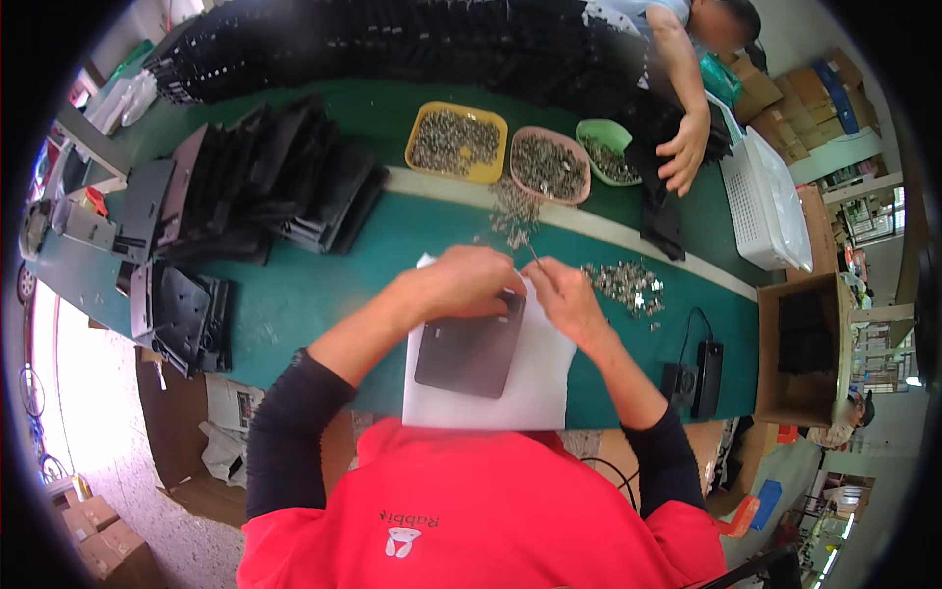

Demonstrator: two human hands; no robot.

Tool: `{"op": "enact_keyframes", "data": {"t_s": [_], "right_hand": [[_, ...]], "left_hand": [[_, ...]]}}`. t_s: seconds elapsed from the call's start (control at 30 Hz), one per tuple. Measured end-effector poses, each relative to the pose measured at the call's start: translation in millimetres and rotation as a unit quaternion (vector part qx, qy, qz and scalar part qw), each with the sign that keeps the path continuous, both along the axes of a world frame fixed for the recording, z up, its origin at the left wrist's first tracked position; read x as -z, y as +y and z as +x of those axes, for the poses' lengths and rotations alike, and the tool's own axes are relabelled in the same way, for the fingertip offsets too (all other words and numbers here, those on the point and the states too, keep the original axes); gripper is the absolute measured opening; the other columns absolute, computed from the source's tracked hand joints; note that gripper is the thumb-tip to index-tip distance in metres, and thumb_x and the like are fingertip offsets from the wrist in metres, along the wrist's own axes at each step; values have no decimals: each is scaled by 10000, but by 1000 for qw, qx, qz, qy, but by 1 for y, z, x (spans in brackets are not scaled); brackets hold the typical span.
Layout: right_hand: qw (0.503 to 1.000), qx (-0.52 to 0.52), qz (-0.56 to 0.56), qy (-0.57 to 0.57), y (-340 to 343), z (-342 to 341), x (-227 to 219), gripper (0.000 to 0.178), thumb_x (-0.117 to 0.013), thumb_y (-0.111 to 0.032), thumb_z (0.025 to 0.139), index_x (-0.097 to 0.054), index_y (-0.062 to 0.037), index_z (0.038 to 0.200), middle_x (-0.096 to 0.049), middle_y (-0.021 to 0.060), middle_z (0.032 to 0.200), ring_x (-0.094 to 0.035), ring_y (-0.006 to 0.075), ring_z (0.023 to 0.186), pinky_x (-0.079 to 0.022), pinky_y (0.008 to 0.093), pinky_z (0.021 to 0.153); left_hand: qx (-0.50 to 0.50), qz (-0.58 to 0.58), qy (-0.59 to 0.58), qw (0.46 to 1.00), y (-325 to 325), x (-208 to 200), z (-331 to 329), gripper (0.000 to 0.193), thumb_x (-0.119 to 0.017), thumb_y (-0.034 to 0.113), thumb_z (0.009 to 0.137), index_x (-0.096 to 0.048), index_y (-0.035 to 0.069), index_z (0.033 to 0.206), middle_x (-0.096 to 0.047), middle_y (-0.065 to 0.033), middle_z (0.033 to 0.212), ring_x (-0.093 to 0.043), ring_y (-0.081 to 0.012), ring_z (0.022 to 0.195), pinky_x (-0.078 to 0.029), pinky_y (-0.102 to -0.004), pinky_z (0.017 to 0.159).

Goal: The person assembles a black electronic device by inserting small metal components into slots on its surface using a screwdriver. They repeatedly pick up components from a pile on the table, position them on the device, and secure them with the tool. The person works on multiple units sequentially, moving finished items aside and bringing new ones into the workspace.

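Note:
A flat dark grey panel (469,355) with small slots lies on a white sheet (486,412) in front of me. My left hand (471,282) is closed over the panel's far edge, its fingertips bent down at the far right corner. Close beside it, my right hand (569,302) pinches a thin metal piece (534,255) that sticks up past the fingers. Its kind I cannot make out. Small loose metal parts (515,211) lie just beyond my hands, and another pile of shiny metal parts (633,287) lies to the right.
Yellow (410,157), pink (520,177) and green (613,126) trays of metal parts stand beyond a pale strip. Stacked black panels (285,177) fill the left. A black power adapter (706,378) and a carton (844,324) are at right. Across the table, a person's hand (687,147) reaches toward black panels.

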State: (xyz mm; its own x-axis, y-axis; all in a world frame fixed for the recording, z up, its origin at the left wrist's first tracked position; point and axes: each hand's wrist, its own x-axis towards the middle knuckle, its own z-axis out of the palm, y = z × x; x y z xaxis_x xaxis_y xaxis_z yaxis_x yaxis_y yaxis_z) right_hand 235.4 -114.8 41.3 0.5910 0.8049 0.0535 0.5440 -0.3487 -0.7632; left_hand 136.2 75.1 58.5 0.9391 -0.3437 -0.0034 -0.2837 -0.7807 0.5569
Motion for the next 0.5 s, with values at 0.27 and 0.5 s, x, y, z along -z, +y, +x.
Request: {"op": "enact_keyframes", "data": {"t_s": [0.27,0.5], "right_hand": [[990,2,119,-72,5,-34,43,189,-554,-176,963,-617,2,973,-623,184,711,-621,357,634,-490,378,597],[986,66,86,127,0,-38,24,171,-588,-156,943,-645,4,966,-597,128,668,-574,185,581,-466,321,567]], "left_hand": [[-315,75,-92,942,81,21,78,160,-578,92,805,-670,-39,818,-663,-271,817,-660,-446,815,-532,-509,742],[-364,185,2,913,121,56,141,291,-686,238,807,-687,5,980,-668,-270,967,-667,-427,920,-540,-497,817]]}}
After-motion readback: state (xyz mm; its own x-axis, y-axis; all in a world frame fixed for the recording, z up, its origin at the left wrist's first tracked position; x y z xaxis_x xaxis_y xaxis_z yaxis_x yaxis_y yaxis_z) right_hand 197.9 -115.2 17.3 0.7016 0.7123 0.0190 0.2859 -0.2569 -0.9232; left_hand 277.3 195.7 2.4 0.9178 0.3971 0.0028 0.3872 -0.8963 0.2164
